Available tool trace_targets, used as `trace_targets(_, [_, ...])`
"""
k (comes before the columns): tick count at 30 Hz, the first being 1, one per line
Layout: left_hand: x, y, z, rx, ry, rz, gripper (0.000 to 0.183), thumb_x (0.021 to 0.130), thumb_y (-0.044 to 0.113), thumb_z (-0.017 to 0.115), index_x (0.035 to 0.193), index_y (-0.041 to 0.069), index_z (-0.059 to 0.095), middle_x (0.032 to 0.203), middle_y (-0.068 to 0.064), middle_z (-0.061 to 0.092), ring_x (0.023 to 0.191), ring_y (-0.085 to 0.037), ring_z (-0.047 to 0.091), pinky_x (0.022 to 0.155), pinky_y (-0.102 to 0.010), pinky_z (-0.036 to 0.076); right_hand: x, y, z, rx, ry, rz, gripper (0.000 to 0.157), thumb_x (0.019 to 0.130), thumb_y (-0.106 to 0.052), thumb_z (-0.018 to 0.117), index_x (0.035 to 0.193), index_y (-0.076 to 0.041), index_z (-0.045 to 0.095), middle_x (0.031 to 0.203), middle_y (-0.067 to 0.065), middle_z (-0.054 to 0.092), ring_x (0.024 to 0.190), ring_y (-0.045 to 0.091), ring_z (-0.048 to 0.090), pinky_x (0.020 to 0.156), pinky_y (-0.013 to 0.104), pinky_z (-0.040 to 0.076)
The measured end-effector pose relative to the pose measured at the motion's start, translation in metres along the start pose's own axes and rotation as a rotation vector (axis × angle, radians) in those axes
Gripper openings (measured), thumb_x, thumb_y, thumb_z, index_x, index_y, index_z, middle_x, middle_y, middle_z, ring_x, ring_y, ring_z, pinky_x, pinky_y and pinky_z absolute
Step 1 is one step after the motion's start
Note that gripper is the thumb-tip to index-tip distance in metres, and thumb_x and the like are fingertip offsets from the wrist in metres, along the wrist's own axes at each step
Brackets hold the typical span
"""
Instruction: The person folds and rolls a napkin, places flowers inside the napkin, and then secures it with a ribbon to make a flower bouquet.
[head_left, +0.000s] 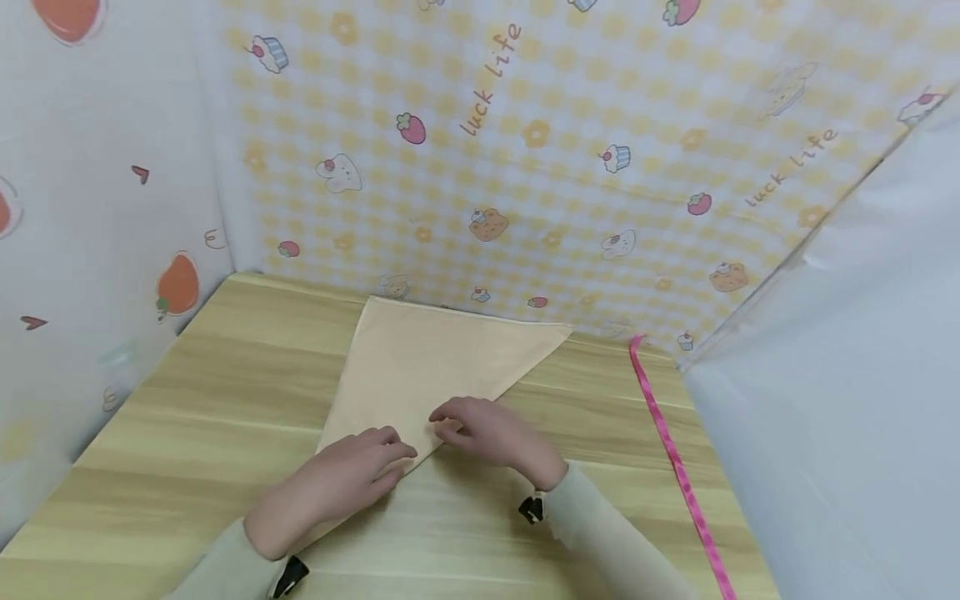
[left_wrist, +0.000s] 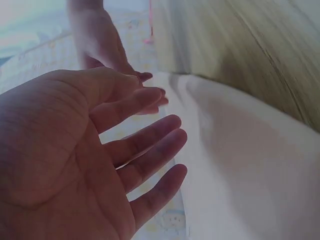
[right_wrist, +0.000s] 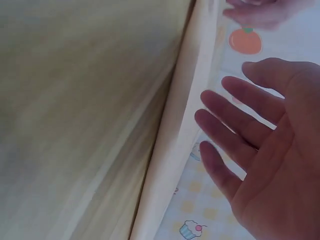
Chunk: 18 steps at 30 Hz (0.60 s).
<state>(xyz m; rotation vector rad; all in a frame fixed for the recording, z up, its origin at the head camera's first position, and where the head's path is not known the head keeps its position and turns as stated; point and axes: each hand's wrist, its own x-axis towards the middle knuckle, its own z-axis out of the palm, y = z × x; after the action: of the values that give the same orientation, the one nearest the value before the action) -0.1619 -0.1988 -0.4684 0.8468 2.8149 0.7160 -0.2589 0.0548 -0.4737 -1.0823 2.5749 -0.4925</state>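
Observation:
A cream cloth point(head_left: 420, 358), folded into a triangle, lies flat on the wooden table with its slanting edge towards the person. My left hand point(head_left: 341, 479) is over the lower left part of that edge, its fingers loosely bent and holding nothing. Close by, my right hand point(head_left: 487, 433) hovers at the middle of the same edge, fingers relaxed and apart. In the left wrist view the left fingers point(left_wrist: 150, 150) are spread above the pale cloth point(left_wrist: 240, 160). The right wrist view shows the right fingers point(right_wrist: 225, 125) likewise parted beside the cloth point(right_wrist: 175, 135), gripping nothing.
A pink ribbon point(head_left: 675, 458) runs along the right side of the wood-grain table point(head_left: 202, 400). Behind stands a checked, printed backdrop point(head_left: 450, 167), with a white printed sheet point(head_left: 97, 208) at left and a plain white one point(head_left: 825, 417) at right.

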Motion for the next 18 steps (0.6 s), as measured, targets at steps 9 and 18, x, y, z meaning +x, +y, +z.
trace_targets(9, [0.012,0.005,0.009,0.120,0.011,0.070,0.039,0.104,0.022,0.070,0.142,0.014,0.069,0.135,-0.010,0.069,0.119,-0.028,0.068,0.089,-0.048,0.059,-0.022,-0.005,0.016,-0.306,-0.046,-0.006,0.053,0.113,-0.048,0.052,0.160,-0.024,0.052,0.169,-0.004,0.047,0.154,0.016,0.048,0.121,0.050,0.045])
trace_targets(18, [0.016,0.009,0.019,0.095,-0.102,-0.016,0.037,0.104,0.027,0.070,0.139,0.014,0.072,0.153,-0.017,0.061,0.141,-0.037,0.058,0.107,-0.062,0.052,-0.037,-0.009,0.020,-0.382,-0.068,0.006,0.062,0.112,-0.057,0.046,0.165,-0.024,0.044,0.172,-0.004,0.041,0.157,0.014,0.043,0.125,0.047,0.041])
